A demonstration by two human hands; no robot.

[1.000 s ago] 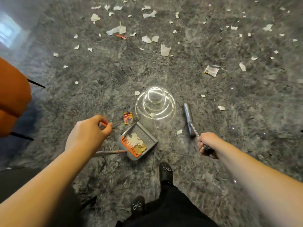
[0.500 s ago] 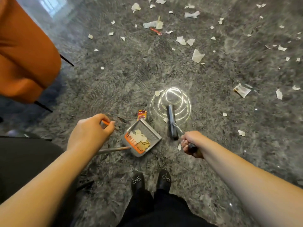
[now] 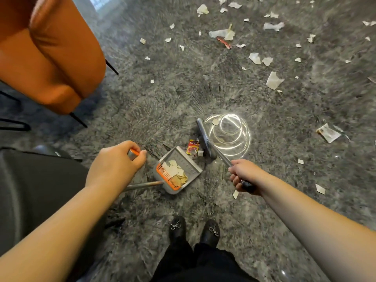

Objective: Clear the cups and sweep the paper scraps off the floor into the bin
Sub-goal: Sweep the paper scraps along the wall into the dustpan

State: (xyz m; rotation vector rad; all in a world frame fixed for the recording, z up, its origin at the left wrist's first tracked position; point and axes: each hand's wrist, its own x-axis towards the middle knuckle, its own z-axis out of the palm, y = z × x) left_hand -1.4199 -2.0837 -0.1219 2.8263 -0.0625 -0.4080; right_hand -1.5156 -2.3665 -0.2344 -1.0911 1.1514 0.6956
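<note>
Floor (image 3: 142, 110): grey, mottled, glossy, with a bright ring-shaped light reflection (image 3: 228, 133) near centre. Armchair (image 3: 46, 51): orange, on thin dark legs, upper left. Dark seat (image 3: 30, 190): lower left, partly behind the left forearm. Shoes (image 3: 194, 231): two, black with small bows, at bottom centre.

Dustpan (image 3: 179, 169): grey with an orange comb edge, resting on the floor between the two hands; it holds a heap of pale paper pieces. Its long metal handle runs back toward the left arm.

Broom (image 3: 204, 138): grey head on the floor just beyond the dustpan's mouth, at the left edge of the reflection; its metal shaft slants down to the right hand.

Left hand (image 3: 116, 165): fingers curled around the orange-tipped end of the dustpan handle, thumb closed over it.

Right hand (image 3: 243, 176): fist wrapped around the broom shaft, the black grip end protruding below it.

Wrapper (image 3: 192, 147): red and yellow, lying at the dustpan's mouth, just beside the broom head.

Scraps (image 3: 273, 80): white torn paper, scattered widely over the upper and right floor, well apart from the dustpan; a few lie near the right hand.
</note>
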